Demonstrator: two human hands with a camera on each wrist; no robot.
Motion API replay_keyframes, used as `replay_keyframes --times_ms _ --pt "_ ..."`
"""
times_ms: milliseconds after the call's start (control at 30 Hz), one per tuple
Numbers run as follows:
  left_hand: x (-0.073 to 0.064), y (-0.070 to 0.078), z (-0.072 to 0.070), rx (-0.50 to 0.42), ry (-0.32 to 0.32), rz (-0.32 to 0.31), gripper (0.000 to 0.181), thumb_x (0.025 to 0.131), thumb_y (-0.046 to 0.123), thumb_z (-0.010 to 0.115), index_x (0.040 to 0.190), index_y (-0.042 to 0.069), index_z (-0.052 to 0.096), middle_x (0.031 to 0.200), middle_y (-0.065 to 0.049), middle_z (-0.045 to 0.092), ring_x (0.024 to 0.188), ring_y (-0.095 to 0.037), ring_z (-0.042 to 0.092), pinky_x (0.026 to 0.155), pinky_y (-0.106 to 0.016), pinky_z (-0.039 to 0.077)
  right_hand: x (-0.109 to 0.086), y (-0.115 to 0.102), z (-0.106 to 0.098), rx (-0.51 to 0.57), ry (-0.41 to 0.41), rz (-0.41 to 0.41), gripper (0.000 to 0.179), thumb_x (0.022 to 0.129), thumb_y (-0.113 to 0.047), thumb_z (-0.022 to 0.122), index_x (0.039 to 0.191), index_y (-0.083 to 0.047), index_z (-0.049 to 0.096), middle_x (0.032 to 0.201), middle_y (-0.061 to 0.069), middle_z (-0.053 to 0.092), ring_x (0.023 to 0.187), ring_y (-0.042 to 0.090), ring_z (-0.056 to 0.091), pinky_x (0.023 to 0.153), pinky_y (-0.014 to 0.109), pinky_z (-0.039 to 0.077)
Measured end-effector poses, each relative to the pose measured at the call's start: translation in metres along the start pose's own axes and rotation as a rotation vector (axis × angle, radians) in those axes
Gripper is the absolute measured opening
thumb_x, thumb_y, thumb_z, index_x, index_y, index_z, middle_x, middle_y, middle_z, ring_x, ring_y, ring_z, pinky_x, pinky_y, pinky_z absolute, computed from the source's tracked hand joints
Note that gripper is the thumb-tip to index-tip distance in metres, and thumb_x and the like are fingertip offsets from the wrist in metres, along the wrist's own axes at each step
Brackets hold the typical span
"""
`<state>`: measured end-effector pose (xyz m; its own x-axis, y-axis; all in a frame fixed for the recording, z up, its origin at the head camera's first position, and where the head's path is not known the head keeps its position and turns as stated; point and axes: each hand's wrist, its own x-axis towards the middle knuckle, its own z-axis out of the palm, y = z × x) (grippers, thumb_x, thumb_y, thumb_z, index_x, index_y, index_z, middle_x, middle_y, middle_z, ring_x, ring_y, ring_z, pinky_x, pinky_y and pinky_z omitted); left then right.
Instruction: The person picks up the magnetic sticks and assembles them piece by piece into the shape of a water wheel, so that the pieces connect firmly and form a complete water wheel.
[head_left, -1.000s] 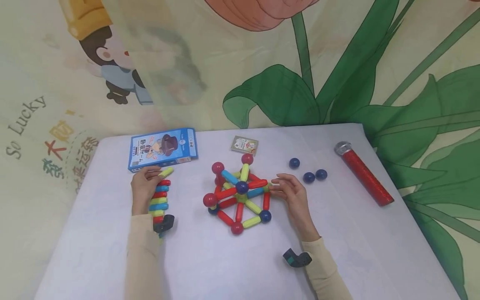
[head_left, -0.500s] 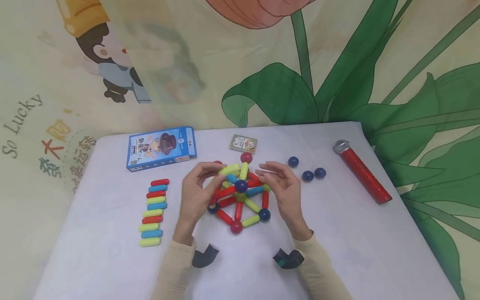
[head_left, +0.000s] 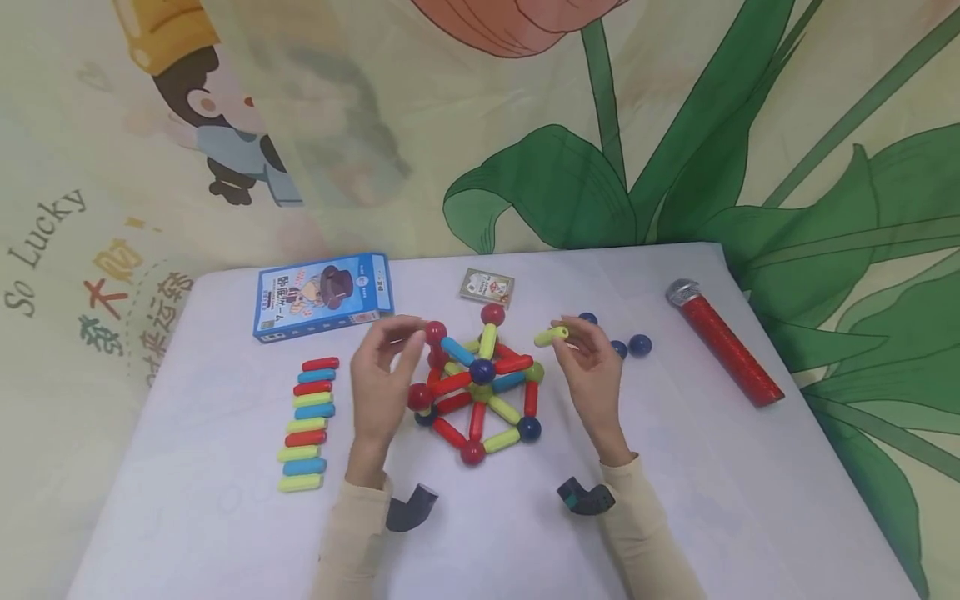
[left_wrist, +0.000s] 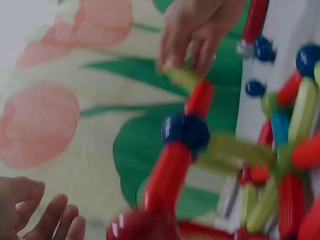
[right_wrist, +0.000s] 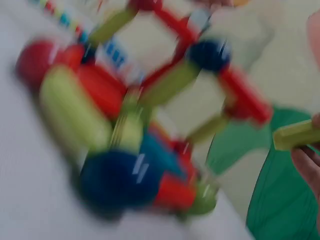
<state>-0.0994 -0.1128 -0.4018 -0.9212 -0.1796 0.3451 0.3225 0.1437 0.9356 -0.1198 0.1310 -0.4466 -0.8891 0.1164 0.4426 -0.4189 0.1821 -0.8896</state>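
My right hand (head_left: pixel 595 379) pinches a yellow-green magnetic stick (head_left: pixel 550 337) between thumb and fingers, to the right of the structure's top. In the right wrist view one end of this stick (right_wrist: pixel 292 136) points toward the red stick (right_wrist: pixel 245 95) that juts from a dark blue ball. My left hand (head_left: pixel 381 383) is at the structure's left side, fingers loosely bent by a dark red ball (head_left: pixel 435 332); in the left wrist view these fingers (left_wrist: pixel 50 215) hold nothing. The structure of magnetic sticks and balls (head_left: pixel 482 372) stands on the table, a wheel-like base with parts rising above it.
A column of loose red, blue and yellow-green sticks (head_left: pixel 305 437) lies at the left. Behind are a blue box (head_left: pixel 322 296) and a small card pack (head_left: pixel 487 287). Several dark blue balls (head_left: pixel 641 345) and a red glittery microphone-shaped tube (head_left: pixel 731 350) lie at the right.
My left hand took a yellow-green stick from the column and brought it to the structure. The stick has passed to my right hand, which has drawn slightly right.
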Motion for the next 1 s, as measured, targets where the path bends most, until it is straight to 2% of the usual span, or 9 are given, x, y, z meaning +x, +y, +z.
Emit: replay_keyframes --times_ms 100,167,267,533,600,667,767,867,1000 --pt "0.001 -0.01 -0.021 0.032 0.114 -0.062 0.03 0.093 0.022 0.064 0.116 0.004 0.061 0.113 0.001 0.064 0.106 -0.013 0.061 0.091 -0.021 0.049 -0.005 0.02 -0.006 -0.164 -0.086 0.046 0.039 0.086 0.003 0.067 0.123 0.002 0.056 0.112 0.015 0.067 0.1 0.025 0.066 0.085 0.023 0.053" --pt "0.001 -0.015 -0.03 0.06 0.145 -0.101 0.033 0.093 0.027 0.063 0.117 0.004 0.061 0.113 0.001 0.064 0.105 -0.012 0.062 0.091 -0.02 0.049 -0.009 0.029 -0.007 -0.26 -0.161 0.059 0.041 0.086 0.002 0.067 0.125 0.0 0.055 0.112 0.013 0.068 0.101 0.026 0.066 0.086 0.028 0.054" --pt "-0.001 -0.022 -0.038 0.082 0.152 -0.144 0.036 0.093 0.032 0.062 0.117 0.005 0.06 0.111 -0.002 0.064 0.104 -0.011 0.062 0.091 -0.02 0.049 -0.013 0.036 -0.004 -0.329 -0.223 0.05 0.043 0.086 0.001 0.066 0.127 -0.004 0.053 0.112 0.011 0.068 0.101 0.025 0.066 0.088 0.037 0.054" --pt "-0.007 -0.034 -0.04 0.117 0.146 -0.202 0.036 0.092 0.037 0.063 0.116 0.01 0.061 0.109 -0.003 0.066 0.102 -0.009 0.063 0.091 -0.02 0.049 -0.015 0.041 -0.003 -0.299 -0.249 0.083 0.053 0.086 -0.002 0.068 0.134 -0.004 0.046 0.114 0.011 0.067 0.105 0.025 0.065 0.089 0.039 0.054" --pt "-0.007 -0.035 -0.038 0.119 0.137 -0.203 0.035 0.092 0.037 0.062 0.116 0.011 0.061 0.108 -0.003 0.066 0.102 -0.009 0.063 0.091 -0.02 0.05 -0.016 0.041 -0.007 -0.299 -0.233 0.083 0.054 0.087 -0.002 0.067 0.136 -0.004 0.046 0.118 0.011 0.065 0.109 0.025 0.063 0.092 0.039 0.052" --pt "-0.008 -0.035 -0.037 0.128 0.129 -0.21 0.035 0.092 0.037 0.062 0.117 0.012 0.06 0.108 -0.002 0.066 0.102 -0.009 0.063 0.091 -0.02 0.049 -0.014 0.042 -0.014 -0.327 -0.171 0.059 0.05 0.088 -0.002 0.065 0.135 -0.003 0.047 0.122 0.011 0.063 0.113 0.025 0.06 0.095 0.04 0.05" --pt "-0.009 -0.036 -0.037 0.149 0.112 -0.226 0.036 0.093 0.037 0.062 0.119 0.011 0.059 0.109 -0.002 0.066 0.102 -0.008 0.063 0.091 -0.02 0.049 -0.01 0.043 -0.029 -0.482 -0.038 0.036 0.045 0.089 -0.003 0.061 0.133 -0.003 0.05 0.126 0.014 0.059 0.117 0.029 0.055 0.098 0.045 0.046" --pt "-0.011 -0.033 -0.036 0.193 0.092 -0.204 0.035 0.093 0.036 0.062 0.118 0.011 0.06 0.111 -0.002 0.066 0.102 -0.008 0.062 0.092 -0.021 0.048 -0.006 0.046 -0.044 -0.7 0.0 0.085 0.043 0.09 -0.007 0.06 0.133 -0.002 0.051 0.128 0.017 0.056 0.119 0.035 0.051 0.098 0.049 0.043" --pt "-0.014 -0.024 -0.024 0.28 0.007 -0.057 0.032 0.092 0.03 0.064 0.117 0.011 0.061 0.113 -0.001 0.066 0.104 -0.008 0.061 0.092 -0.029 0.05 -0.007 0.049 -0.052 -0.87 -0.102 0.178 0.045 0.091 -0.009 0.058 0.135 -0.002 0.048 0.127 0.022 0.054 0.121 0.04 0.048 0.098 0.053 0.043"
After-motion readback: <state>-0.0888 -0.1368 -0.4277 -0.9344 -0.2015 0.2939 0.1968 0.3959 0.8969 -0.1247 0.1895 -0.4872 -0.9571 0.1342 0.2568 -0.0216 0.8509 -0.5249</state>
